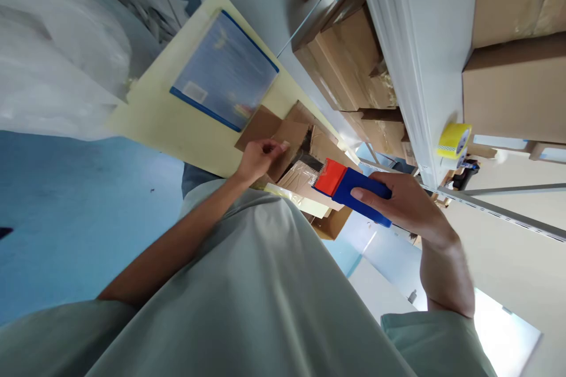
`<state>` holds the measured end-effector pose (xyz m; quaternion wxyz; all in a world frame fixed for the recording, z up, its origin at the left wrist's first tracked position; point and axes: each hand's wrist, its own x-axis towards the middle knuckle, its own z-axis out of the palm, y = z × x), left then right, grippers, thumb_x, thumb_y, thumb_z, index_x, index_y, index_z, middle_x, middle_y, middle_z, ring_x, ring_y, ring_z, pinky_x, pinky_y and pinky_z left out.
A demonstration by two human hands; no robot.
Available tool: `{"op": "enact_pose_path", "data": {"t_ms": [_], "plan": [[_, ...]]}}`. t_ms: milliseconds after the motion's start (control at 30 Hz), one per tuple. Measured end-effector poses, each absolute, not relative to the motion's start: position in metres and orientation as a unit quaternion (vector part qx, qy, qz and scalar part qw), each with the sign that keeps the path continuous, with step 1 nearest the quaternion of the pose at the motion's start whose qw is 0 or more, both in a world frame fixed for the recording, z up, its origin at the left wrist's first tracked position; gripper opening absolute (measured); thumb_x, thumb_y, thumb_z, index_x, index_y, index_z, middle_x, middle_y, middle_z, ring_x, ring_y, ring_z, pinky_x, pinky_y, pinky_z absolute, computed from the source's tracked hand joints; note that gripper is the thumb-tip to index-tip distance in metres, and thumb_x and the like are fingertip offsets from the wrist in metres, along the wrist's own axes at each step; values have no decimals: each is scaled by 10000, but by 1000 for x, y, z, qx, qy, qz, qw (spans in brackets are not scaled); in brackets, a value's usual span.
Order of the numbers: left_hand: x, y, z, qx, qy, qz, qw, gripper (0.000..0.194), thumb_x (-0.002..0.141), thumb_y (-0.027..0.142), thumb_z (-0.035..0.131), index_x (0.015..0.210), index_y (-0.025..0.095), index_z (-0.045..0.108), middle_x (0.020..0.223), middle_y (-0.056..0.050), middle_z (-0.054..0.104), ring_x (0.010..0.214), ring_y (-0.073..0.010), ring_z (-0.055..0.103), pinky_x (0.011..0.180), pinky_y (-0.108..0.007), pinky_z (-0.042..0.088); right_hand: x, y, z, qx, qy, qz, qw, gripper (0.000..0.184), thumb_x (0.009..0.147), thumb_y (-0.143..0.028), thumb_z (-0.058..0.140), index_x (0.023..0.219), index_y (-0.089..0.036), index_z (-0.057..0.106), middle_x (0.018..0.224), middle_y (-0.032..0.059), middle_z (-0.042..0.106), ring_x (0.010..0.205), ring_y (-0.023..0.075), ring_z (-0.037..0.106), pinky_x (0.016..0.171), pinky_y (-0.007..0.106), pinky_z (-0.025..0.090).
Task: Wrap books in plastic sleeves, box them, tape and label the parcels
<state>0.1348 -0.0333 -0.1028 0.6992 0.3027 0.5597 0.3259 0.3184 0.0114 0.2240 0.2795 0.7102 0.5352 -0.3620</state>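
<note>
The view is strongly tilted. My right hand (404, 203) is closed round the blue handle of a tape dispenser (349, 187) with a red guard, held just right of a small brown cardboard box (289, 141). My left hand (259, 156) rests on the box's flap with its fingers curled and pinched on the cardboard. The box lies on a pale yellow table (177, 123), partly hidden behind my light green shirt.
A blue-edged plastic folder (225, 70) lies on the yellow table beyond the box. Stacked cardboard boxes (349, 59) fill a white shelf unit (420, 59) to the right. A yellow tape roll (454, 140) sits on the shelf. White plastic bags (57, 41) lie at left on a blue floor (79, 206).
</note>
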Motion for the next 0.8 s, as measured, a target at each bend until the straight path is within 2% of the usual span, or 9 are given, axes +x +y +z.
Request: {"op": "enact_pose_path", "data": {"t_ms": [133, 233, 300, 367, 533, 600, 667, 733, 800], "plan": [[147, -44, -106, 384, 584, 332, 634, 529, 957, 719, 726, 907, 199, 807, 784, -47, 708, 707, -193, 627, 674, -323, 483, 312, 14, 223, 708, 544, -348, 286, 688, 916, -913, 643, 804, -239, 724, 682, 16, 704, 603, 181, 637, 549, 301, 421], [150, -51, -114, 458, 604, 331, 561, 478, 1018, 675, 699, 1095, 218, 817, 1038, -93, 733, 876, -228, 695, 829, -359, 571, 307, 14, 224, 711, 540, -347, 288, 685, 914, -913, 645, 803, -241, 717, 675, 10, 695, 603, 178, 629, 546, 299, 408], [148, -55, -123, 478, 622, 321, 532, 572, 999, 663, 742, 1358, 218, 757, 1186, -131, 718, 997, -276, 717, 919, -407, 598, 306, 14, 224, 711, 536, -352, 289, 684, 912, -914, 648, 812, -241, 717, 677, 8, 696, 607, 178, 634, 548, 299, 409], [142, -58, -128, 485, 619, 317, 530, 730, 986, 630, 765, 1559, 198, 632, 1239, -158, 710, 1069, -320, 716, 978, -457, 607, 307, 14, 225, 710, 536, -355, 289, 688, 914, -918, 643, 821, -240, 719, 678, 7, 697, 608, 179, 636, 549, 299, 411], [122, -58, -100, 549, 452, 344, 614, 916, 927, 509, 810, 1741, 275, 462, 1409, -143, 640, 1146, -309, 703, 1076, -493, 620, 309, 15, 227, 700, 548, -349, 297, 701, 922, -929, 631, 811, -242, 711, 661, 5, 682, 593, 178, 615, 548, 302, 399], [121, -49, -80, 576, 409, 337, 623, 1009, 877, 466, 859, 1777, 325, 427, 1512, -136, 579, 1274, -330, 680, 1186, -515, 582, 309, 15, 228, 689, 561, -348, 300, 692, 931, -917, 630, 806, -242, 712, 663, 8, 683, 601, 180, 612, 560, 306, 395], [126, -35, -64, 615, 380, 323, 611, 1006, 849, 420, 881, 1762, 367, 463, 1647, -125, 496, 1468, -386, 589, 1295, -568, 500, 307, 14, 228, 676, 575, -350, 300, 680, 949, -900, 618, 816, -241, 720, 675, 15, 692, 624, 188, 622, 582, 310, 397], [135, -19, -57, 665, 341, 314, 586, 940, 832, 381, 892, 1705, 384, 544, 1791, -101, 379, 1639, -457, 422, 1363, -663, 387, 305, 13, 227, 663, 588, -351, 302, 667, 961, -884, 607, 827, -242, 725, 688, 22, 698, 655, 199, 635, 606, 315, 397], [144, -7, -58, 707, 303, 305, 562, 823, 833, 360, 892, 1614, 361, 634, 1878, -70, 273, 1731, -488, 258, 1392, -719, 296, 306, 11, 226, 654, 600, -346, 306, 653, 968, -870, 602, 829, -243, 724, 705, 29, 700, 688, 211, 645, 630, 322, 392]]}}
